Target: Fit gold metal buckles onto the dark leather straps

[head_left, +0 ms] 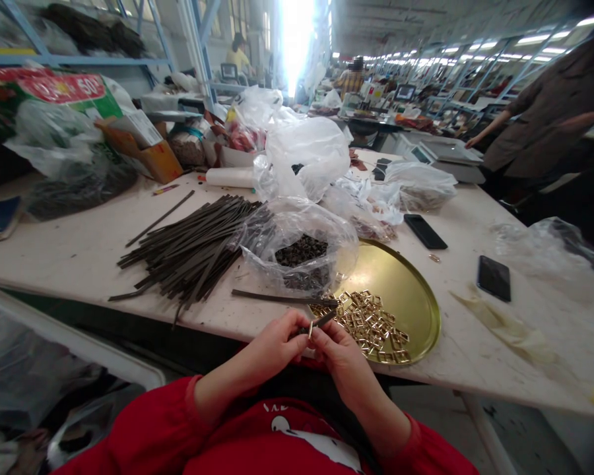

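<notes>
At the table's front edge, my left hand [282, 338] and my right hand [337, 348] meet, fingers closed. Between their fingertips is a small gold buckle [311, 330], with a dark strap [325, 318] sticking out to the upper right. My left hand pinches the strap and buckle from the left; my right hand grips the buckle from the right. Just beyond lies another dark strap [272, 297]. Many gold buckles [371, 323] lie on a round gold tray [423, 297] at the right. A clear bag of small dark pieces [304, 257] stands behind my hands.
A pile of dark straps [193, 244] covers the table's left middle. Two phones [424, 231] [494, 278] lie at the right. Plastic bags [307, 148] and an orange box [161, 158] stand farther back. A person [549, 112] stands at the far right by a scale [445, 150].
</notes>
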`<state>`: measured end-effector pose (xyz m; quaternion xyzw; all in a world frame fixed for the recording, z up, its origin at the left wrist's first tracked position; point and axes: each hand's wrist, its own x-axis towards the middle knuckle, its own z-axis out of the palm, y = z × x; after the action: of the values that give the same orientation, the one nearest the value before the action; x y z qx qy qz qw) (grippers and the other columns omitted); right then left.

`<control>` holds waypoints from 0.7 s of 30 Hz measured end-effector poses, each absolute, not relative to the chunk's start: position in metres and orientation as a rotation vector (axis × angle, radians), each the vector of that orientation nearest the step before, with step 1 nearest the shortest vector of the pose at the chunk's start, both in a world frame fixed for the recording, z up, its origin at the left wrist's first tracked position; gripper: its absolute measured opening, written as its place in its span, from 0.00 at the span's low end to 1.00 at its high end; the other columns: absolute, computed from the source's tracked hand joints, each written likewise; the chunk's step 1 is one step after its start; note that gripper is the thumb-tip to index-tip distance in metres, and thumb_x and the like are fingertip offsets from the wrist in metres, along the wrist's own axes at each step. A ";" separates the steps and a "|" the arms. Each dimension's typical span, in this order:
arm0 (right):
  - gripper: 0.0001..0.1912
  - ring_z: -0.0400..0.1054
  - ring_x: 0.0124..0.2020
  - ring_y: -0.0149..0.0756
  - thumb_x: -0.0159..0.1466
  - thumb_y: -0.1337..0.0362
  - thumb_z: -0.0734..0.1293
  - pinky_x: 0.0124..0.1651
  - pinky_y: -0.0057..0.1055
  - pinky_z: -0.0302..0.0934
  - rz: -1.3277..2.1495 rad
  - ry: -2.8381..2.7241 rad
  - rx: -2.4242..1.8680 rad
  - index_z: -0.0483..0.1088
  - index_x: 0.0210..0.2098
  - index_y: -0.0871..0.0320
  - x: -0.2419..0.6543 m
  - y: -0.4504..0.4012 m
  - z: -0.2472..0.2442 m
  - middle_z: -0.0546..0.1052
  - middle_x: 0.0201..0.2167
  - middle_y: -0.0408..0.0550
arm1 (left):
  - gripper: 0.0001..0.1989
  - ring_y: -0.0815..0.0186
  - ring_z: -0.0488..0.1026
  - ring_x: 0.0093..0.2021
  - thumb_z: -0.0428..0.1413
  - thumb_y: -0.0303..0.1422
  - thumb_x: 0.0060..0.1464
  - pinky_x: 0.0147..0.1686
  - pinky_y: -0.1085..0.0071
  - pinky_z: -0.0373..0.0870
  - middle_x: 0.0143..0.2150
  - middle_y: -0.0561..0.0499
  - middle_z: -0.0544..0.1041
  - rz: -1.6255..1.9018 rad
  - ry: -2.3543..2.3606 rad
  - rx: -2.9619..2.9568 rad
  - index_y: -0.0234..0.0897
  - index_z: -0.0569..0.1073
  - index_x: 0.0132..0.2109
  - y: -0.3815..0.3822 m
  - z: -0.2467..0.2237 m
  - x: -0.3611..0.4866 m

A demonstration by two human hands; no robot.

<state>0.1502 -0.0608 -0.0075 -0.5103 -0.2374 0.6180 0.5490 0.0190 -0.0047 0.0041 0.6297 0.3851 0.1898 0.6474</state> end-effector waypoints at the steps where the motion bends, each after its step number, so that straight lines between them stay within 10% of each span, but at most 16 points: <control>1: 0.11 0.52 0.19 0.22 0.52 0.58 0.70 0.23 0.22 0.50 1.463 -0.554 -1.194 0.69 0.29 0.58 0.150 -0.062 -0.009 0.66 0.21 0.37 | 0.08 0.74 0.63 0.23 0.51 0.36 0.52 0.24 0.77 0.61 0.25 0.58 0.67 0.440 0.872 1.431 0.36 0.65 0.37 -0.006 0.004 0.019; 21: 0.11 0.57 0.19 0.20 0.50 0.63 0.71 0.23 0.19 0.53 1.521 -0.389 -1.011 0.67 0.30 0.58 0.142 -0.072 0.003 0.68 0.22 0.36 | 0.08 0.71 0.68 0.27 0.54 0.35 0.49 0.27 0.75 0.65 0.29 0.55 0.71 0.498 0.820 1.286 0.35 0.65 0.36 -0.017 0.002 0.014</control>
<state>0.1423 -0.0720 0.0026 -0.4351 -0.1676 0.6547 0.5950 0.0145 -0.0172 0.0020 0.5762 0.3674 0.2230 0.6952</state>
